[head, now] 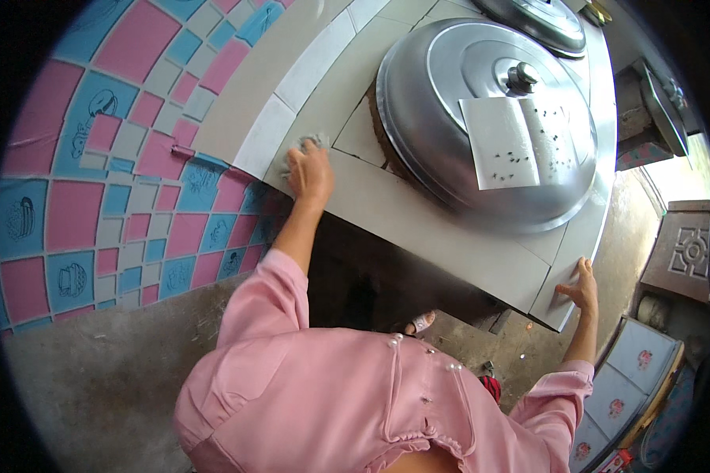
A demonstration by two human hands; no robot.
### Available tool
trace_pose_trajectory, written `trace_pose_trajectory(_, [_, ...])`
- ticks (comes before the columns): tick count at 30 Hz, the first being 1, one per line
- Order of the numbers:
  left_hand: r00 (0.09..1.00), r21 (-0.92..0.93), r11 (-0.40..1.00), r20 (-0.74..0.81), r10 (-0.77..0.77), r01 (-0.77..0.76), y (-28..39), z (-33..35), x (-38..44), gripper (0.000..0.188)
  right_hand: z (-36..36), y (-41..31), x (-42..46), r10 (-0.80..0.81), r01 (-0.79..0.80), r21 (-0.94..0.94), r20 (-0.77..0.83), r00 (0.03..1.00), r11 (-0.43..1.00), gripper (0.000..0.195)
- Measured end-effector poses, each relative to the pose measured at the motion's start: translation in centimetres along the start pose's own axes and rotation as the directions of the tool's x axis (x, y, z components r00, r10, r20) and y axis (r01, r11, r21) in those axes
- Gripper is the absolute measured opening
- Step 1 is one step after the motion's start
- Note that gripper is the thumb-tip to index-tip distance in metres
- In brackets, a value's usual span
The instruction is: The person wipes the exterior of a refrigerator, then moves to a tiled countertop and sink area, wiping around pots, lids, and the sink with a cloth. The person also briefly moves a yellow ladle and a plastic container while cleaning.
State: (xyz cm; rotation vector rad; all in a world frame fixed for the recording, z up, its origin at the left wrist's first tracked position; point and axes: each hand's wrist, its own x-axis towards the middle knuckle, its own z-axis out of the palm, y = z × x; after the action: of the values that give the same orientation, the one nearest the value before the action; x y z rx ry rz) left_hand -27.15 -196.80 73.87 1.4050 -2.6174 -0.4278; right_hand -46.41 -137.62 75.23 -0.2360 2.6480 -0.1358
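My left hand (312,174) presses a grey cloth (310,141) against the white tiled countertop (384,195), near the wall-side corner. Most of the cloth is hidden under the fingers. At the counter's other front corner, my right hand (583,288) rests at the edge with the thumb spread from the fingers and nothing held. Between and beyond my hands sits a large domed metal lid (414,100) with a knob (523,77) on top. An opened folded sheet of fly paper (503,142), dotted with dark flies, lies on the lid.
A second metal lid (544,26) stands farther back on the counter. Pink and blue checked covering (133,224) lines the wall at left. Beneath the counter is a dark opening (378,266). A drawer cabinet with flower pictures (621,384) stands on the concrete floor at right.
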Motion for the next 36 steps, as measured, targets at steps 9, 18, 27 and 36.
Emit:
trace_pose_trajectory(9, [0.912, 0.062, 0.915, -0.083, 0.402, -0.398, -0.3, 4.9, 3.6, 0.032, 1.6, 0.7, 0.5, -0.053, 0.053, 0.006, -0.011, 0.999, 0.999, 0.110])
trace_pose_trajectory(18, [0.742, -0.199, 0.789, 0.270, 0.614, -0.581, -1.9, -5.6, 3.1, 0.028, 0.6, -0.6, -0.1, -0.007, 0.007, 0.042, -0.004, 1.000, 0.999, 0.108])
trace_pose_trajectory(27, [0.824, -0.055, 0.832, 0.115, 0.555, -0.552, 5.0, -0.7, -6.6, 0.023, 1.1, 1.0, -0.5, -0.023, 0.025, 0.034, -0.046, 0.999, 0.999, 0.107])
trace_pose_trajectory(36, [0.393, -0.420, 0.603, 0.485, 0.781, -0.678, -1.1, -1.0, -8.7, 0.019, 0.9, 0.8, -0.9, -0.009, 0.011, 0.054, -0.033, 0.999, 0.998, 0.108])
